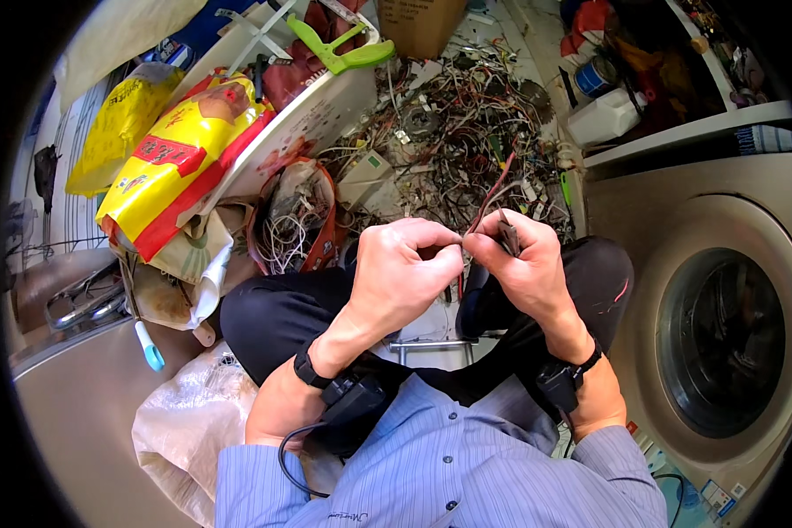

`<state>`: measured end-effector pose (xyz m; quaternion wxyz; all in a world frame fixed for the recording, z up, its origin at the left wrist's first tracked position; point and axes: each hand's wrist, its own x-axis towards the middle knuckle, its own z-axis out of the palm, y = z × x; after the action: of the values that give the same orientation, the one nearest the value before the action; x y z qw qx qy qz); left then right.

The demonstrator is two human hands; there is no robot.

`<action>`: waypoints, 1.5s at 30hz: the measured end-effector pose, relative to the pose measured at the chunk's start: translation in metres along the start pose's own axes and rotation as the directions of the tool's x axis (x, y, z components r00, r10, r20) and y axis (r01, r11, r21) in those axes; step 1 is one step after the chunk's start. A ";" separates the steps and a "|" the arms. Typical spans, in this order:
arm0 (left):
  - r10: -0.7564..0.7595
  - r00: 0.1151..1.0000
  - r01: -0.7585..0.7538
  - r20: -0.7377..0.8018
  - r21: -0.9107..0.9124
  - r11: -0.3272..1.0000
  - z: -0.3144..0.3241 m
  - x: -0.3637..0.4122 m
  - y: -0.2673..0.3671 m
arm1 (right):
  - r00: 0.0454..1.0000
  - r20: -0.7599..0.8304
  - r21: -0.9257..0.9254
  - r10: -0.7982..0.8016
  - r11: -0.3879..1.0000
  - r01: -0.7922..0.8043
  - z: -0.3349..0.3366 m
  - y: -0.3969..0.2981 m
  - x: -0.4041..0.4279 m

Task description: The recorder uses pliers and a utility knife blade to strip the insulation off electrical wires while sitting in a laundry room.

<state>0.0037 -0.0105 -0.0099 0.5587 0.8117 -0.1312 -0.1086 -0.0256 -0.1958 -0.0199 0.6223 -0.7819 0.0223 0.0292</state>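
My left hand pinches the end of a thin reddish electrical wire between thumb and forefinger, over the gap between my knees. Right beside it, my right hand grips the same wire bundle, whose red and brownish strands rise above the fingers. A small dark metal blade or cutting tool also sits in my right hand, its point upward; its exact kind cannot be told. The two sets of fingertips almost touch. Beyond my hands, a large tangled heap of scrap wires spreads over the floor.
An orange-rimmed bag holds white cables at the left, beside a white device casing. Further left are a yellow and red printed bag and a white bin with a green-handled tool. A front-loading washing machine stands right.
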 end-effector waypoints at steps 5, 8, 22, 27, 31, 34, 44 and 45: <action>-0.184 0.982 0.187 0.034 -0.131 0.973 0.001 -0.001 0.001 | 0.997 0.062 -0.116 0.056 0.992 -0.049 -0.006 -0.004 0.001; -0.297 0.950 0.311 0.092 -0.280 0.908 0.004 -0.001 -0.003 | 0.997 0.066 -0.043 0.041 0.998 -0.038 -0.007 0.000 0.001; -0.402 0.862 0.504 0.309 -0.616 0.606 0.004 0.008 -0.003 | 0.970 0.107 0.341 0.220 0.908 -0.244 -0.008 0.004 -0.002; -0.249 0.967 0.254 0.056 -0.315 0.915 0.011 0.001 -0.008 | 0.928 0.189 0.320 0.320 0.874 -0.366 -0.013 -0.005 0.001; -0.324 0.930 0.366 0.173 -0.509 0.779 0.009 0.006 -0.011 | 0.918 0.196 0.360 0.345 0.845 -0.395 -0.011 -0.005 0.002; -0.348 0.903 0.411 0.251 -0.738 0.536 0.012 0.005 -0.016 | 0.907 0.211 0.384 0.365 0.822 -0.420 -0.013 -0.003 0.003; -0.072 0.959 0.259 0.275 -0.740 0.620 0.012 0.002 -0.022 | 0.911 0.113 0.346 0.397 0.843 -0.411 -0.012 0.003 0.006; -0.020 0.966 0.191 0.257 -0.663 0.724 0.011 0.002 -0.020 | 0.911 0.111 0.347 0.397 0.844 -0.410 -0.012 0.003 0.006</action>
<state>0.0039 -0.0134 -0.0327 0.7911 0.5373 -0.0995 -0.2749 -0.0193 -0.2085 -0.0205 0.7360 -0.6305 0.1803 0.1683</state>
